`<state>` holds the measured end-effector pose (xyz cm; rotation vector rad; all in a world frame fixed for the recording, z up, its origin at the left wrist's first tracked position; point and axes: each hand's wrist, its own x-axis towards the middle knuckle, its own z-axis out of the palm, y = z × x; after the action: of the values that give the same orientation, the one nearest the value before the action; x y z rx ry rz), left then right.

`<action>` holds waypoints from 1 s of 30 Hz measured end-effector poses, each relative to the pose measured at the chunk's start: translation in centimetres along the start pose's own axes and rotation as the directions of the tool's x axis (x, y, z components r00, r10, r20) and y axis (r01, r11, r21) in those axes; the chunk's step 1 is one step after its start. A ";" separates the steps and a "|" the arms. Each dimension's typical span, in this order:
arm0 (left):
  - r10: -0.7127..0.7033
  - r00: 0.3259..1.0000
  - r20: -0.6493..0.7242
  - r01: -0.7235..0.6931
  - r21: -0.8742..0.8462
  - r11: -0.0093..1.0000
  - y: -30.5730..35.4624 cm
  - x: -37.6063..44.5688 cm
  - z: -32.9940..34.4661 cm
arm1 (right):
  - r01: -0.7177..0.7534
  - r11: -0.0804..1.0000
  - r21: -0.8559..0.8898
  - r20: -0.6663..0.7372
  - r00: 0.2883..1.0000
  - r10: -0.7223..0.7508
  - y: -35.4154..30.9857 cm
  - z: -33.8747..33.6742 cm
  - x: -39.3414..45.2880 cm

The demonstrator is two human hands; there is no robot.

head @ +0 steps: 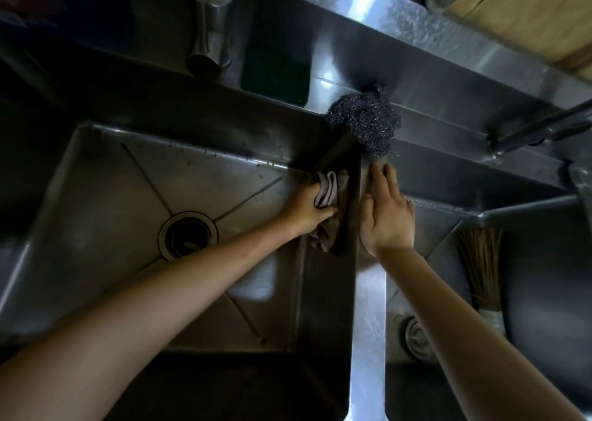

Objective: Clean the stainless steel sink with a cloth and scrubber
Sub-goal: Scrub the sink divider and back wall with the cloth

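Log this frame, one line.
left hand: grips cloth on left basin wall | right hand: flat on divider | scrubber: idle on ledge

The stainless steel sink (105, 177) is a dull, spotted double basin with a round drain (188, 235) in the left bowl. A crumpled pale cloth (105, 193) lies bunched against that bowl's right wall, just below the divider. The dark wiry scrubber (365, 119) sits on the back ledge where the divider meets it.

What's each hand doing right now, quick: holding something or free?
Left hand: grip closed around the cloth, pressing it to the sink wall.
Right hand: open, fingers flat on the divider, holding nothing.
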<state>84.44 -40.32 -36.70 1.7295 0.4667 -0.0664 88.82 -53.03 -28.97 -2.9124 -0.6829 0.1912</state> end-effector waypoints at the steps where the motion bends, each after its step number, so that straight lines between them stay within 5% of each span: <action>1: -0.001 1.000 -0.011 0.001 -0.008 1.000 -0.1 -0.2 0.1 | -0.001 1.000 0.007 -0.003 1.000 0.001 0.0 0.0 0.0; 6: 0.021 0.998 -0.052 -0.027 -0.103 0.994 0.6 0.4 0.1 | 0.006 1.000 0.019 -0.011 1.000 -0.006 0.0 0.0 0.1; 24: -0.112 0.994 -0.006 0.112 0.042 0.993 -4.0 -0.2 1.3 | 0.023 0.999 0.038 -0.033 0.999 -0.022 0.4 0.4 0.2; 30: 0.013 0.999 -0.032 -0.014 -0.019 1.000 -1.7 1.4 0.1 | 0.016 0.999 0.035 -0.028 0.999 -0.015 0.6 0.5 0.2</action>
<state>85.14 -39.85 -38.77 1.7164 0.4775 -0.0250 89.18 -53.39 -29.57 -2.8694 -0.6902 0.1594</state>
